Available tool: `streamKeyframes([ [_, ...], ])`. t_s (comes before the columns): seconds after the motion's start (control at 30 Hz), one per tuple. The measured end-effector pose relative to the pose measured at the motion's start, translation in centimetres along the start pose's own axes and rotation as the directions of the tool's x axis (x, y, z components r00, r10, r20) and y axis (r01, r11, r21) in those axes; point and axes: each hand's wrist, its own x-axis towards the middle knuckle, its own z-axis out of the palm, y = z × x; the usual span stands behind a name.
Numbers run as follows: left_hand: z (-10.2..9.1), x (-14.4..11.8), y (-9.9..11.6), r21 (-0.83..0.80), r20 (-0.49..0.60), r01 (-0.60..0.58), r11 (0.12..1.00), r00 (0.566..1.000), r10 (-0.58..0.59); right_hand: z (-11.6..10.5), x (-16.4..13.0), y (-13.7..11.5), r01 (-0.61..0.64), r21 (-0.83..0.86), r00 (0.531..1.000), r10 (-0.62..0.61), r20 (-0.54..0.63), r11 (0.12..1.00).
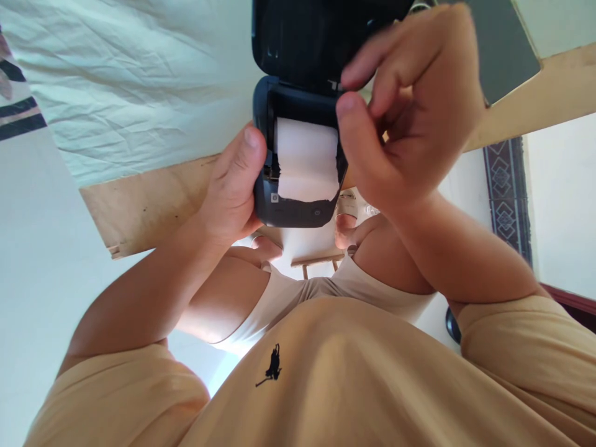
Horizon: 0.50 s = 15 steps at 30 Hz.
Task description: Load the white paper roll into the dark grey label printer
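Head view: behind everything there's a wrinkled pale cloth [125,81] draped over a plain wooden table [153,198], with a patterned tile strip [505,192] running along the white wall on the right side of the picture. Your tan shirt [335,372] fills the bottom, smooth fabric with a tiny black logo.

The thing you're working on is a small dark printer [298,155], rounded plastic corners, glossy lid [321,37] flipped open above the body. It sits right in the middle between your hands, held up off the table. A white paper roll [307,158] lies in its bay, with the loose end hanging over the front and a slightly ragged edge.

Your left hand [233,186] is wrapped around the printer's side, thumb pressed flat on the casing. Your right hand [414,112] hovers at the other side, fingers [367,68] curled in narrow, thumb tip touching the edge of the bay next to the paper, not clamped on anything that I can see.
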Motion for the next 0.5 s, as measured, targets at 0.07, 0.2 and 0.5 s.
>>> streamKeyframes([
  [0.07,0.1,0.0,0.0,0.043,0.013,-0.057,0.997,0.998,0.057,0.1,-0.1,-0.2,0.068,-0.135,0.998,-0.070,-0.007,0.989],
  [0.2,0.3,0.1,0.1,0.070,0.085,-0.117,0.991,0.990,0.111,-0.5,0.1,-0.8,0.035,-0.369,0.976,0.048,0.212,0.929],
  [0.5,0.1,-0.2,0.6,0.097,0.123,0.013,0.995,0.992,-0.025,-1.6,0.6,-0.8,0.107,-0.337,0.851,0.089,0.517,0.935],
])
